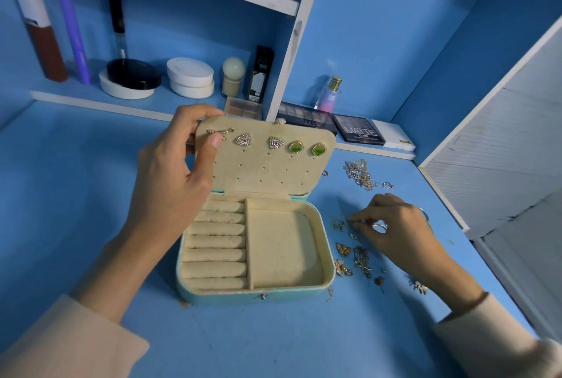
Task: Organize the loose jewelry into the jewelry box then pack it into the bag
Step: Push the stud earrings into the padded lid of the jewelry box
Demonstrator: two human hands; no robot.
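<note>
The blue table [91, 195] carries everything, its painted top flat and matte. Sitting open at its middle is the jewelry box [252, 294], a rounded rectangle with a teal outer wall and a cream, suede-like lining. Inside, 7 padded ring rolls [217, 243] fill the left half and 1 plain tray [282, 250] fills the right; both hold nothing yet.

The lid [273, 170] stands upright, a soft panel dotted with rows of small holes for studs. The left hand [170, 170] grips its upper left corner, thumb on the lining and fingers curled behind, probably to keep the panel steady and facing the person while pieces are pushed in.

The right hand [395, 225] reaches down to the loose jewelry [349, 256] scattered just right of the box, its curled fingertips pinching at 1 small piece, though blur hides which. A tangle of fine metal chains [362, 175] lies farther back, apart from that scatter.

Pinned along the lid's top row are 2 triangular stone-set earrings [243, 140], 2 gold-rimmed green earrings [296, 146], and 1 thin gold piece [220, 132] beside the thumb. Pairs sit side by side, so sorting looks early. No bag is in view
</note>
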